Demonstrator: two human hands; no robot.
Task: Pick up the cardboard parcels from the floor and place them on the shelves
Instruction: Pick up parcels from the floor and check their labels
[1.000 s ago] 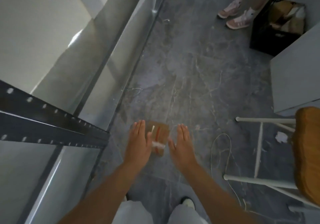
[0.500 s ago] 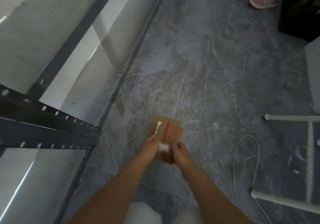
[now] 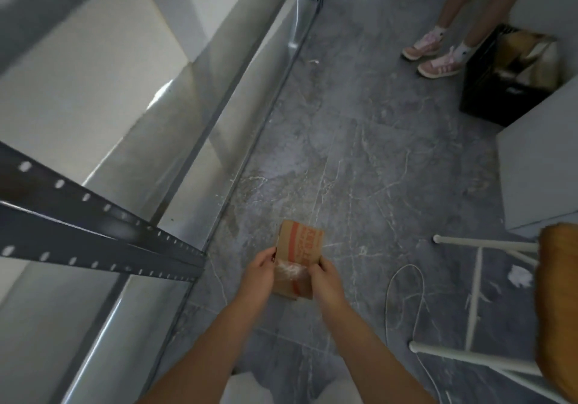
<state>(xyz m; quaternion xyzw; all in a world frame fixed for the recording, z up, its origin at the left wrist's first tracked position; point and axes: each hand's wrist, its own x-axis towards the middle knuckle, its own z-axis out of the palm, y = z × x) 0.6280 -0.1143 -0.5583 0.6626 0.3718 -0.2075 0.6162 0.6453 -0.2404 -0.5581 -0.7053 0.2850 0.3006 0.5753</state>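
A small brown cardboard parcel [image 3: 299, 248] with red print and clear tape across it is held above the grey floor at the lower middle of the view. My left hand [image 3: 260, 270] grips its left edge and my right hand [image 3: 325, 278] grips its right edge. The metal shelf unit [image 3: 103, 234] stands to the left, with a dark perforated beam near my left forearm and pale shelf boards above and below it.
A stool with white legs and a wooden seat [image 3: 556, 303] stands at the right. A white cord [image 3: 403, 281] loops on the floor. Another person's legs and pink shoes [image 3: 438, 59] are at the far right, beside a black crate [image 3: 506, 90] and a grey cabinet [image 3: 541, 165].
My open hands closed on the parcel on the floor a second ago. Since then they have lifted it off the floor, and the view has tilted upward.
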